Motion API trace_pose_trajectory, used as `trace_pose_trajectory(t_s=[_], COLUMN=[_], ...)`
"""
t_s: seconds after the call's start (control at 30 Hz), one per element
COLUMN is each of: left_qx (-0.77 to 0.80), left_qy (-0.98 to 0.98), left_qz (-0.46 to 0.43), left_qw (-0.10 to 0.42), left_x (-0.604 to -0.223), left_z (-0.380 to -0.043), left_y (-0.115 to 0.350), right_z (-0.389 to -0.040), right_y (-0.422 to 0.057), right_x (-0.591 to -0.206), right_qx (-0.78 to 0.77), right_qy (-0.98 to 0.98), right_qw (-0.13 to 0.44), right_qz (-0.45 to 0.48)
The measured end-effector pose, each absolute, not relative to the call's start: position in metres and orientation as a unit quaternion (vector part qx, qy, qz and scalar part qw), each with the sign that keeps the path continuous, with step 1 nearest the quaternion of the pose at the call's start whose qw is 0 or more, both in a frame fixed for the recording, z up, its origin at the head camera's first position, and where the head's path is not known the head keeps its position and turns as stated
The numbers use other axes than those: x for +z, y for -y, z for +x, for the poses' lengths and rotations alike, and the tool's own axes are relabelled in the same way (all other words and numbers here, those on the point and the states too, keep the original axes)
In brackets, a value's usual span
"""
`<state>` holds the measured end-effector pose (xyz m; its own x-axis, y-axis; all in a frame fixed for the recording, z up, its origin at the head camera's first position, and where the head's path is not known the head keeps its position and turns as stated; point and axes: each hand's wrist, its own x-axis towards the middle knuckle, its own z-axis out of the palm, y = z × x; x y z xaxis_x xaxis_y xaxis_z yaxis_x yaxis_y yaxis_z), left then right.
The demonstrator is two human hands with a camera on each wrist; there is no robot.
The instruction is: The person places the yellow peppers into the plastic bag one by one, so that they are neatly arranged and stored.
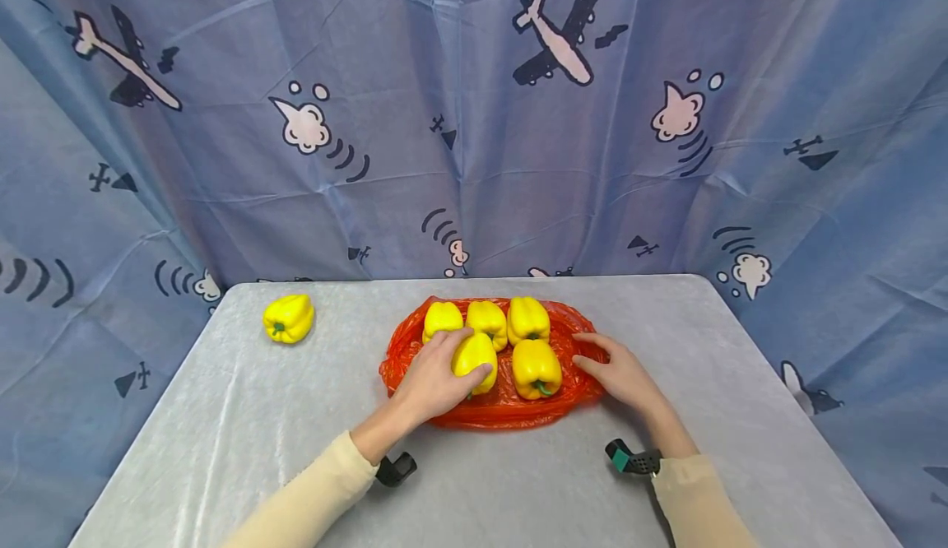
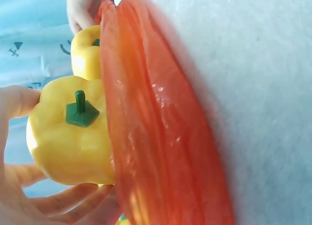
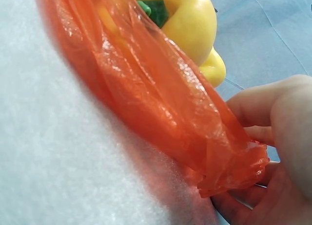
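Note:
A yellow bell pepper (image 1: 474,363) with a green stem sits at the near left of an open red plastic bag (image 1: 481,418). My left hand (image 1: 437,371) grips this pepper, thumb on one side and fingers on the other, as the left wrist view also shows. At the bag's right end, my right hand (image 1: 622,371) holds the crumpled rim, which lies between thumb and fingers in the right wrist view. Another bell pepper (image 1: 536,369) stands in the bag between the hands. Behind are three more: a left pepper (image 1: 442,319), a middle pepper (image 1: 486,323) and a right pepper (image 1: 528,319).
One more yellow bell pepper (image 1: 289,318) lies alone at the table's far left. The grey-white table (image 1: 504,490) ends at a blue patterned curtain (image 1: 459,120) behind and at both sides. Each wrist wears a dark strap with a small camera.

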<state>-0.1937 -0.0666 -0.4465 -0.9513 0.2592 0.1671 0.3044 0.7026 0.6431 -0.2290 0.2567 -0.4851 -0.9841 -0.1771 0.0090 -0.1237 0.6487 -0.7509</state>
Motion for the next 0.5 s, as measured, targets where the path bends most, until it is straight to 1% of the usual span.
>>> trace_pose_trajectory(t_s=[0.3, 0.5], left_qx=[-0.363, -0.359], left_qy=[0.921, 0.924], left_qz=[-0.140, -0.134], left_qw=[0.005, 0.008], left_x=[-0.457, -0.461], left_z=[-0.195, -0.197], left_y=[0.061, 0.059], right_z=[-0.228, -0.229], right_y=[-0.257, -0.257], right_x=[-0.484, -0.484], right_qx=[-0.411, -0.411], right_qy=[-0.907, -0.907], right_qw=[0.038, 0.040], right_qz=[-0.081, -0.079])
